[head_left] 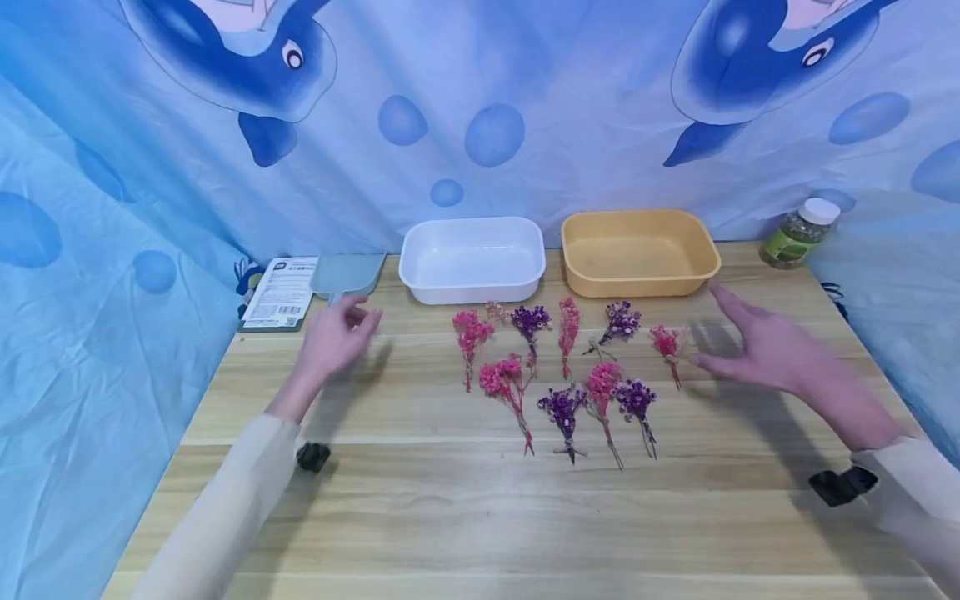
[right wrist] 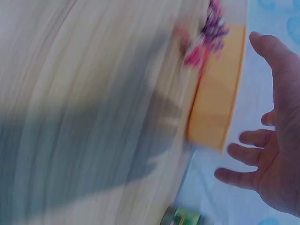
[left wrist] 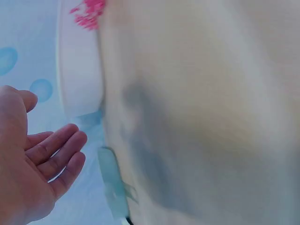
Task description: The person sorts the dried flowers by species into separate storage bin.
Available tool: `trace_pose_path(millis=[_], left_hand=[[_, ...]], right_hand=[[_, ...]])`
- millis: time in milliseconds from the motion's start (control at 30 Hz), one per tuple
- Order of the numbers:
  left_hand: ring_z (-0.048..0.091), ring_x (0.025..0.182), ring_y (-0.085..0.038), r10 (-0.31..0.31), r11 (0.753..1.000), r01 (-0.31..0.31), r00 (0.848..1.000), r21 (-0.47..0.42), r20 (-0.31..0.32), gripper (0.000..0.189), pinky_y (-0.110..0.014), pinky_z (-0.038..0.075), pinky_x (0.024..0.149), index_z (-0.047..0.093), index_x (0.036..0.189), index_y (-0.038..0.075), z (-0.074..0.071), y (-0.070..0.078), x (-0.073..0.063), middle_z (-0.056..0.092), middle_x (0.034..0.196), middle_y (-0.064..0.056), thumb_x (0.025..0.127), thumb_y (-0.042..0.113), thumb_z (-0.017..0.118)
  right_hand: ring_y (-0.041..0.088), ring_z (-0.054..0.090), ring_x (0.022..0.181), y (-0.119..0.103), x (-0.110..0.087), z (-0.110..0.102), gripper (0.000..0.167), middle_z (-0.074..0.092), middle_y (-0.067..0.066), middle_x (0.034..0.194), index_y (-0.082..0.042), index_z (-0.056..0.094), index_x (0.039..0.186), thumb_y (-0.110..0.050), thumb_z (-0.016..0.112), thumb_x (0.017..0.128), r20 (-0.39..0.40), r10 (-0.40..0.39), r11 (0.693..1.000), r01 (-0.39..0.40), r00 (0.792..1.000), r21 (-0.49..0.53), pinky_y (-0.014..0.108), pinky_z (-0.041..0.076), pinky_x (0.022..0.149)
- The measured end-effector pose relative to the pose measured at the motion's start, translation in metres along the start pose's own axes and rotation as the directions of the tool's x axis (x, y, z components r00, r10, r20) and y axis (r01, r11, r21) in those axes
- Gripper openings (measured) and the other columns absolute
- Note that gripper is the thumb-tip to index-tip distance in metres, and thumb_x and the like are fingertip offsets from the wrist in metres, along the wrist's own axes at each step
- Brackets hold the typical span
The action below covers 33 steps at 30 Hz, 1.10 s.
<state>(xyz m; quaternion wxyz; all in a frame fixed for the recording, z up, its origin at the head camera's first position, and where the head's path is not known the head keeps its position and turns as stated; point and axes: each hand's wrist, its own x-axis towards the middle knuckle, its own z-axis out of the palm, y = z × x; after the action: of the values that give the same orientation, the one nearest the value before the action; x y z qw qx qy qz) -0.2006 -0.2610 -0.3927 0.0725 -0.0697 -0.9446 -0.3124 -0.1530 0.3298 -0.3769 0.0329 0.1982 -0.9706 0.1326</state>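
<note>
My left hand (head_left: 335, 335) hovers over the left of the table, fingers loosely bent and holding nothing. Just beyond it lies a flat blue-grey dustpan-like piece (head_left: 348, 273), partly covered by the fingers in the head view. On the right, my right hand (head_left: 776, 350) is spread with thumb and fingers apart, also bare. Its thumb is near a small pink dried-flower bunch (head_left: 665, 340). Several other bunches, pink (head_left: 501, 379) and purple (head_left: 562, 408), lie in two loose rows across the middle. Behind them stand a white basin (head_left: 472, 293) and a yellow basin (head_left: 637, 286).
A lidded jar with a green label (head_left: 787, 246) stands at the back right corner. At the back left, a printed white sheet (head_left: 281, 292) lies on a dark board. A blue curtain with printed dolphins (head_left: 457, 75) hangs behind and beside the wooden table (head_left: 450, 525).
</note>
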Motion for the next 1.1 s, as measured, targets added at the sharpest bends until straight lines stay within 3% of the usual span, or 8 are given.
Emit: trace_pose_path(millis=[133,233,367,500,667,767,933,1100], left_hand=[[0.054,0.122,-0.042,0.004,0.996,0.0,0.999,-0.085,0.051,0.064,-0.054,0.046,0.101,0.045,0.143,-0.008,0.003,0.006,0.034,0.056,0.133,-0.029,0.098,0.032,0.064],[0.041,0.134,-0.043,0.013,0.998,-0.007,0.996,-0.069,0.091,0.075,-0.059,0.037,0.108,0.037,0.149,-0.005,0.007,0.005,0.054,0.043,0.147,-0.028,0.095,0.035,0.068],[0.034,0.14,-0.043,0.029,0.996,-0.018,0.993,-0.092,0.115,0.08,-0.062,0.03,0.111,0.037,0.151,-0.001,0.014,0.001,0.074,0.037,0.154,-0.024,0.091,0.037,0.073],[0.026,0.144,-0.042,0.02,0.992,-0.003,0.99,-0.124,0.143,0.087,-0.065,0.024,0.113,0.033,0.154,0.001,0.019,0.0,0.084,0.029,0.158,-0.023,0.088,0.037,0.076],[0.021,0.146,-0.041,-0.01,0.994,0.029,0.985,-0.107,0.17,0.094,-0.064,0.019,0.115,0.028,0.156,0.002,0.023,0.001,0.091,0.024,0.161,-0.022,0.086,0.039,0.079],[0.025,0.144,-0.041,0.02,0.993,0.0,0.985,-0.119,0.173,0.093,-0.063,0.02,0.115,0.032,0.154,0.001,0.025,0.003,0.094,0.03,0.158,-0.022,0.084,0.038,0.08],[0.029,0.142,-0.04,0.081,0.991,-0.06,0.98,-0.116,0.179,0.095,-0.062,0.022,0.115,0.034,0.154,0.002,0.031,0.006,0.099,0.034,0.156,-0.021,0.082,0.042,0.082],[0.019,0.147,-0.039,0.058,0.998,-0.049,0.976,-0.05,0.21,0.106,-0.06,0.017,0.117,0.024,0.156,-0.002,0.034,0.007,0.102,0.021,0.162,-0.021,0.082,0.049,0.08]], right_hand=[[0.037,0.069,0.076,-0.026,0.011,0.007,0.096,0.058,0.036,0.126,0.008,0.03,0.152,-0.033,0.083,0.083,-0.067,-0.113,0.982,0.122,0.991,0.145,0.055,0.058,0.075],[0.037,0.071,0.089,-0.047,0.022,0.013,0.079,0.067,0.029,0.113,0.01,0.041,0.145,-0.017,0.083,0.083,-0.099,-0.16,0.933,0.183,0.982,0.31,0.047,0.061,0.071],[0.036,0.07,0.089,-0.074,0.035,0.022,0.072,0.07,0.022,0.107,0.007,0.048,0.142,-0.002,0.083,0.079,-0.128,-0.184,0.826,0.224,0.975,0.518,0.038,0.061,0.073],[0.041,0.065,0.099,-0.099,0.048,0.034,0.072,0.068,0.019,0.116,0.001,0.049,0.144,0.003,0.081,0.079,-0.112,-0.182,0.695,0.208,0.977,0.688,0.037,0.059,0.083],[0.046,0.062,0.106,-0.126,0.064,0.052,0.071,0.065,0.018,0.123,0.003,0.049,0.143,0.007,0.079,0.079,-0.103,-0.233,0.576,0.222,0.967,0.787,0.041,0.056,0.09],[0.046,0.062,0.106,-0.138,0.07,0.062,0.069,0.064,0.022,0.123,0.005,0.05,0.142,0.008,0.078,0.08,-0.093,-0.261,0.558,0.229,0.961,0.798,0.042,0.055,0.091],[0.039,0.064,0.105,-0.155,0.077,0.073,0.066,0.063,0.024,0.123,0.001,0.052,0.141,0.004,0.079,0.081,-0.037,-0.263,0.581,0.189,0.964,0.792,0.041,0.057,0.087],[0.035,0.064,0.104,-0.169,0.084,0.078,0.065,0.062,0.024,0.121,0.003,0.052,0.14,0.002,0.08,0.081,-0.008,-0.273,0.571,0.168,0.962,0.803,0.035,0.058,0.085]])
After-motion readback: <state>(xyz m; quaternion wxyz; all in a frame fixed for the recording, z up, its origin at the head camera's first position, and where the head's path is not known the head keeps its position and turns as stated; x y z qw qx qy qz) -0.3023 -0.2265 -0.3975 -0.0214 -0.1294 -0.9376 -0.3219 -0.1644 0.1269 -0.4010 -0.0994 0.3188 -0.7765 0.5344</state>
